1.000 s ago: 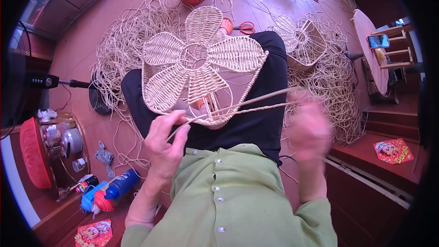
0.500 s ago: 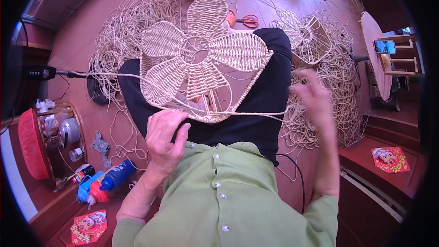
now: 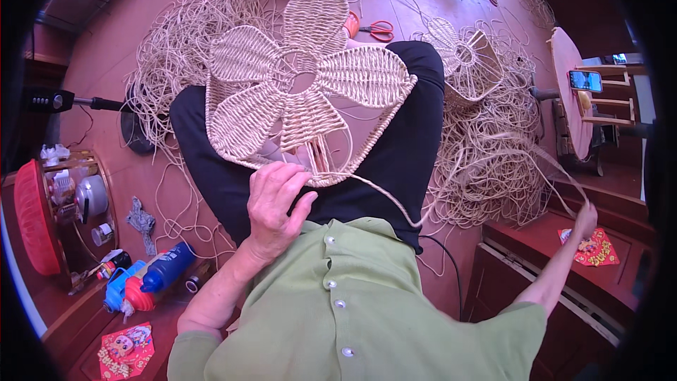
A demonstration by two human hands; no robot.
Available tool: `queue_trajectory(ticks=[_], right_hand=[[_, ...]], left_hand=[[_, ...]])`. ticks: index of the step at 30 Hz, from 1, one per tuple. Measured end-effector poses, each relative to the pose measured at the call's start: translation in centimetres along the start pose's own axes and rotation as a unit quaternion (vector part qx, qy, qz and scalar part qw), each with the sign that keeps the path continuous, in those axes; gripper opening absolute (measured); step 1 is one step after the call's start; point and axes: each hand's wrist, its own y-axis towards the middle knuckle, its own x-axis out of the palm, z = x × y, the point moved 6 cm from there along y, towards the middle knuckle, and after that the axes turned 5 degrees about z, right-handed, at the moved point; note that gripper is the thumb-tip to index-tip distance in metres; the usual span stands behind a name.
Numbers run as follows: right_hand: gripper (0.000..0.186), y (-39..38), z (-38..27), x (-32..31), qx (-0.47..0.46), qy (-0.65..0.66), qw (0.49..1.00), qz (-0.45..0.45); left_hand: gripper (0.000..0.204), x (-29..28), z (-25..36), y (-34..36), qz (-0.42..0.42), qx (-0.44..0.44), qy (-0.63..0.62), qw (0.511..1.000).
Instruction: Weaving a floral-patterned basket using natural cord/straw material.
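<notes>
A beige woven cord piece [image 3: 338,77], its front shaped like a flower with several petals around an open ring, rests across my lap. The lowest petal is woven only partway, with bare frame strands below it. At the near rim, my left hand [image 3: 276,201] has its fingers curled over the edge, gripping it. A length of cord [image 3: 384,195] leaves that rim and droops to the right over my thigh. Far out to the right, my right hand [image 3: 585,221] is closed on a looped cord [image 3: 564,173], blurred in part, that stretches back toward the heap.
Cord heaps lie on the floor at left [image 3: 201,49] and right [image 3: 493,162]. A second woven flower piece [image 3: 465,60] rests on the right heap. Red-handled scissors [image 3: 379,30] lie beyond my knees. Left are bottles [image 3: 168,268]; right, a phone [image 3: 585,81] and a wooden cabinet [image 3: 515,268].
My right hand has swung from beside my right knee far out to the right, drawing cord with it. The cord at the near rim now sags. My left hand stays at the rim.
</notes>
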Motion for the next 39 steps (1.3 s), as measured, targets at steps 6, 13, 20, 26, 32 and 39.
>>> queue_trajectory(ticks=[6,13,20,26,32,39], right_hand=[[0.039,-22.9,-25.5,-17.0,-0.238,0.484,0.839,-0.072],[0.025,-42.5,-38.1,-20.7,-0.573,0.451,0.677,-0.091],[0.030,-43.0,-47.6,-30.7,-0.578,0.673,0.453,0.090],[0.017,-44.9,-45.7,-25.0,-0.572,0.529,0.582,-0.231],[0.017,-47.0,-45.8,-24.0,-0.475,0.479,0.557,-0.485],[0.017,-48.2,-43.8,-25.0,-0.554,0.458,0.664,-0.206]], left_hand=[[0.051,1.6,0.0,0.6,0.006,-0.017,-0.038,0.999],[0.035,3.1,-0.3,1.4,-0.017,-0.013,-0.019,1.000],[0.013,5.6,0.7,2.5,-0.006,-0.008,0.044,0.999],[0.007,6.3,1.0,2.8,-0.079,-0.040,0.074,0.993],[0.019,5.8,0.8,1.8,-0.079,-0.071,-0.026,0.994],[0.032,6.8,0.5,0.7,-0.074,-0.025,-0.020,0.997]])
